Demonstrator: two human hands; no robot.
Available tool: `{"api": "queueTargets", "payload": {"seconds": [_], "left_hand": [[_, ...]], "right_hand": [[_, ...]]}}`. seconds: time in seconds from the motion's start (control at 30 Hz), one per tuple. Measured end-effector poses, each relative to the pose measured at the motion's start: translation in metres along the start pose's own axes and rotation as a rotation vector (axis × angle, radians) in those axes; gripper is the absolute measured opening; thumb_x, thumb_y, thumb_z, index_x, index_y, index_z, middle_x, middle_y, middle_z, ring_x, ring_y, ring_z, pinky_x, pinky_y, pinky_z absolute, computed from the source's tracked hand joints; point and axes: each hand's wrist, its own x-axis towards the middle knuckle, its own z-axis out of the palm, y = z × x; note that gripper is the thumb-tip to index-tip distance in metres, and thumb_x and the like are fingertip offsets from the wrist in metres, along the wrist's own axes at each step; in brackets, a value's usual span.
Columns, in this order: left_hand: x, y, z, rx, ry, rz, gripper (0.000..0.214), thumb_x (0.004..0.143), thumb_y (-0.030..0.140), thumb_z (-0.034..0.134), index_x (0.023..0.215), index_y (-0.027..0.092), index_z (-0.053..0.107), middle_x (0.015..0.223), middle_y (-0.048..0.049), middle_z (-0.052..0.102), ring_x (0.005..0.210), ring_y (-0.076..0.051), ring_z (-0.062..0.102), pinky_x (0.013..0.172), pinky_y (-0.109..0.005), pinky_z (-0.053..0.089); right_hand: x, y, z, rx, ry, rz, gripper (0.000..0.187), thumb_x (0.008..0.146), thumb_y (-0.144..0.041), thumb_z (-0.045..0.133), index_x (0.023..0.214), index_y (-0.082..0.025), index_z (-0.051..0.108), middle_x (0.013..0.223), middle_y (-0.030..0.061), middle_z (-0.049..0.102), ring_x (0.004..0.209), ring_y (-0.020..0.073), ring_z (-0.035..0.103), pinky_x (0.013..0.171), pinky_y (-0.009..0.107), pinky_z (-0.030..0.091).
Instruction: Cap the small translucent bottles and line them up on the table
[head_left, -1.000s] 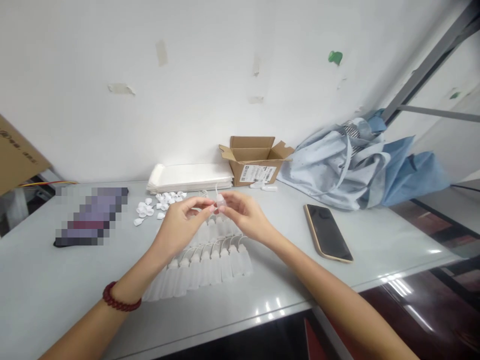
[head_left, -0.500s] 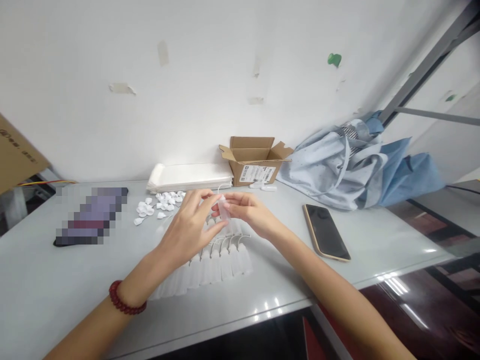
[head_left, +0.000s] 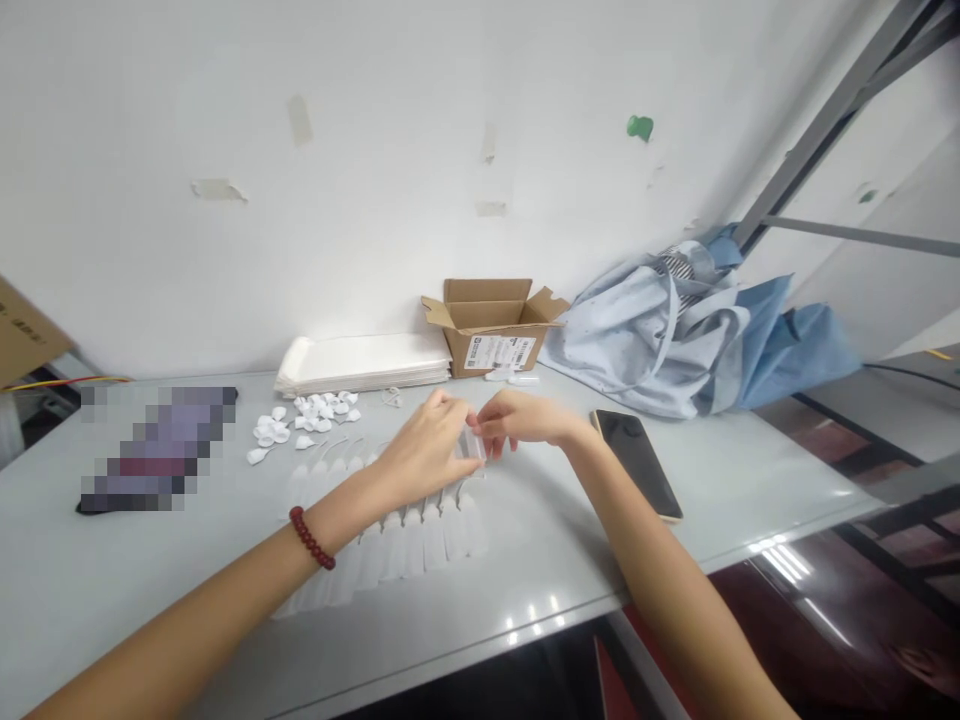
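Note:
My left hand (head_left: 424,452) and my right hand (head_left: 521,419) meet low over the table, fingers pinched together on one small translucent plastic bottle (head_left: 475,446) held between them. Just below lie two rows of several like bottles (head_left: 409,535) laid side by side on the grey table (head_left: 150,570). A scatter of small white caps (head_left: 300,418) lies to the left behind my left hand. A red bead bracelet (head_left: 310,537) is on my left wrist.
A stack of white sheets (head_left: 367,362) and an open cardboard box (head_left: 489,327) stand by the wall. A phone (head_left: 637,463) lies right of my right hand. A blue cloth bag (head_left: 690,335) sits at the back right. A blurred dark object (head_left: 154,452) is at left.
Both hands have dropped from above the rows down to the table with the small bottle, shifting right; the camera view has shifted slightly too.

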Motion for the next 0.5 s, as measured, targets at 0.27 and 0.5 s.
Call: {"api": "queueTargets", "payload": {"seconds": [0.27, 0.5], "left_hand": [[0.004, -0.011, 0.012, -0.014, -0.11, -0.048, 0.023, 0.072, 0.028, 0.057, 0.093, 0.02, 0.053, 0.095, -0.0085, 0.057, 0.098, -0.03, 0.05, 0.07, -0.037, 0.045], [-0.002, -0.008, 0.013, -0.05, -0.138, -0.066, 0.024, 0.072, 0.026, 0.055, 0.095, 0.02, 0.054, 0.092, -0.0085, 0.059, 0.1, -0.031, 0.049, 0.072, -0.038, 0.045]], "right_hand": [[0.015, 0.008, 0.007, -0.073, -0.04, 0.099, 0.01, 0.074, -0.018, 0.054, 0.067, -0.014, 0.06, 0.069, 0.0061, 0.07, 0.063, 0.014, 0.064, 0.052, 0.021, 0.044], [0.018, 0.011, 0.008, -0.074, -0.062, 0.11, 0.009, 0.074, -0.019, 0.055, 0.069, -0.014, 0.061, 0.069, 0.0055, 0.069, 0.063, 0.0143, 0.064, 0.052, 0.022, 0.043]]}}
